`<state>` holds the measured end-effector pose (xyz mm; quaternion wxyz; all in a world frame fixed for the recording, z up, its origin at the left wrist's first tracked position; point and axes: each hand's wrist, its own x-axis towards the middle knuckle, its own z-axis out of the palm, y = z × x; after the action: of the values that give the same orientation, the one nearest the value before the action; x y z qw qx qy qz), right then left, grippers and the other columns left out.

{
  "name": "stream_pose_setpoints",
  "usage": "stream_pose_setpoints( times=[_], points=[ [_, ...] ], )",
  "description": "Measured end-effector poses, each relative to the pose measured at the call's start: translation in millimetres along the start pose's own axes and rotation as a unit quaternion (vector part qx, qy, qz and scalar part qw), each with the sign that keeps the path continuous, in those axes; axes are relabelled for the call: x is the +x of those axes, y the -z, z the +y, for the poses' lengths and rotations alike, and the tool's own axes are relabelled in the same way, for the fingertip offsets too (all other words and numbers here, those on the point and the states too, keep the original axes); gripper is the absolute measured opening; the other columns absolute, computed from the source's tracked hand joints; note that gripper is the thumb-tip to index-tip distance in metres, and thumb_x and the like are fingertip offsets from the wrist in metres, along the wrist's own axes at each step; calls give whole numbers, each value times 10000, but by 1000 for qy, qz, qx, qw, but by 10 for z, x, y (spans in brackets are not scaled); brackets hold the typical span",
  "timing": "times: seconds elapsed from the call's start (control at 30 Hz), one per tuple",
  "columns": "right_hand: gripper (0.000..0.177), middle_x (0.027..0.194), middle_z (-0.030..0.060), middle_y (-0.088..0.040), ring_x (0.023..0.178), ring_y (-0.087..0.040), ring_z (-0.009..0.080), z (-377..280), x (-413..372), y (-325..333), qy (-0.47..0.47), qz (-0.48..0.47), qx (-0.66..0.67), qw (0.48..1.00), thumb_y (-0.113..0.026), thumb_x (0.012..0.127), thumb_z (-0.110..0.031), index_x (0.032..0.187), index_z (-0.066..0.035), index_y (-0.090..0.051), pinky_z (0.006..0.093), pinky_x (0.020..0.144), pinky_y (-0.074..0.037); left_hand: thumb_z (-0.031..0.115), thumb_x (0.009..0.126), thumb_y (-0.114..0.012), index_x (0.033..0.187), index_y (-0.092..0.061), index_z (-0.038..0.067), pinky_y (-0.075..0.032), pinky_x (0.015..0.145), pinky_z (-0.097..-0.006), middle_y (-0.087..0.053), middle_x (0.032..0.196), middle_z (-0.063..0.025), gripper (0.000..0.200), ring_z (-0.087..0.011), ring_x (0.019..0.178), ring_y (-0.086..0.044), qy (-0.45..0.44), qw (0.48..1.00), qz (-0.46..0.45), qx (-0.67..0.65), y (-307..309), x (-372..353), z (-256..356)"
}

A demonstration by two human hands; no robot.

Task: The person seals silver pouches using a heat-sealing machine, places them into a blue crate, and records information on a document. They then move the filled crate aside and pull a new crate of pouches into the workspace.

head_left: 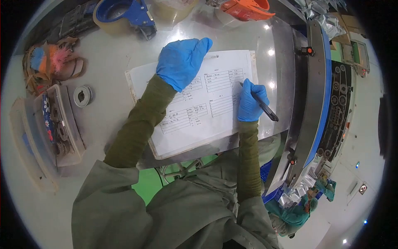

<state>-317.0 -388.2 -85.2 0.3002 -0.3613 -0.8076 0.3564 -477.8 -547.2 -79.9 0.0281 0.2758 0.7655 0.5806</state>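
Several white sheets with ruled, handwritten tables (182,143) lie tilted on a board on the metal table. My right hand (252,103), in a blue glove, grips a black pen (265,108) at the right side of the top sheet, its tip close to the table lines. My left hand (181,64), also gloved in blue, rests over the upper left of the sheets with its fingers curled in and the thumb side pointing up and right. Nothing shows in it, and its palm is hidden.
A blue tape dispenser (124,11) and an orange one (247,9) stand along the back. At left are a bin of small parts (68,124), a metal ring (83,96) and colourful fluffy items (52,58). A metal-framed machine (317,103) borders the right; people in green work beyond.
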Motion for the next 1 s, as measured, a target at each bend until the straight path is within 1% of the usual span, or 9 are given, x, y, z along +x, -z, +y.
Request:
stream_pose_setpoints(
  times=[0.13,0.23,0.3,0.4,0.6,0.7,0.83,0.9,1.0],
  points=[
    [230,658,68,-592,647,-584,118,-36,-2,-14,-9,1,40,999,-653,784,-46,626,-26,-487,271,638,-491,301,910,-494,636,-542,8,-356,465,-321,-467,491,-77,403,-161,446,-426,-5,1000,0,4,-4,-1,-11],
    [233,619,46,-593,568,-505,67,23,-11,-18,11,13,24,1000,-688,756,-84,625,-30,-503,247,575,-459,296,909,-497,633,-541,11,-348,462,-319,-458,488,-73,399,-155,446,-417,8,1000,-9,10,5,-2,-14],
    [224,618,42,-597,561,-506,66,46,-29,-17,11,38,89,995,-689,756,-82,633,-33,-508,240,567,-461,294,908,-501,632,-540,11,-345,462,-318,-452,487,-70,397,-155,448,-414,7,1000,-10,4,2,-1,-24],
    [230,610,35,-598,553,-507,62,67,-79,29,62,-21,70,995,-693,755,-82,631,-43,-503,236,551,-460,291,906,-503,627,-535,10,-343,462,-317,-444,485,-67,398,-154,448,-404,-5,1000,1,10,-14,1,-31],
    [259,595,27,-584,551,-490,48,38,-89,61,27,-34,67,997,-698,756,-92,624,-56,-478,231,541,-456,282,904,-507,618,-528,9,-336,462,-318,-435,483,-65,396,-153,449,-388,2,1000,2,3,-7,0,-5],
    [263,595,24,-581,556,-486,45,32,-85,48,55,-29,47,997,-703,754,-99,626,-58,-477,229,536,-454,280,902,-510,624,-533,8,-342,466,-318,-440,486,-67,389,-154,452,-398,2,1000,4,4,-9,-3,-3],
    [257,594,28,-585,552,-496,50,104,-82,28,34,-25,59,997,-706,751,-103,630,-55,-485,229,534,-454,283,902,-509,639,-545,6,-351,471,-318,-445,490,-69,384,-156,456,-409,15,1000,-12,2,10,0,5],
    [250,593,38,-593,546,-506,57,92,-72,27,63,-25,39,997,-705,751,-106,632,-51,-492,230,534,-456,362,895,-472,646,-578,37,-393,515,-422,-551,597,-168,423,-337,546,-520,31,999,-16,8,9,-4,6],
    [248,593,46,-599,539,-512,60,-4,-65,66,52,-42,-4,998,-702,753,-114,629,-51,-497,233,532,-457,368,898,-461,662,-592,39,-397,520,-421,-559,608,-170,426,-336,551,-526,37,999,-26,17,26,5,36]
  ],
)
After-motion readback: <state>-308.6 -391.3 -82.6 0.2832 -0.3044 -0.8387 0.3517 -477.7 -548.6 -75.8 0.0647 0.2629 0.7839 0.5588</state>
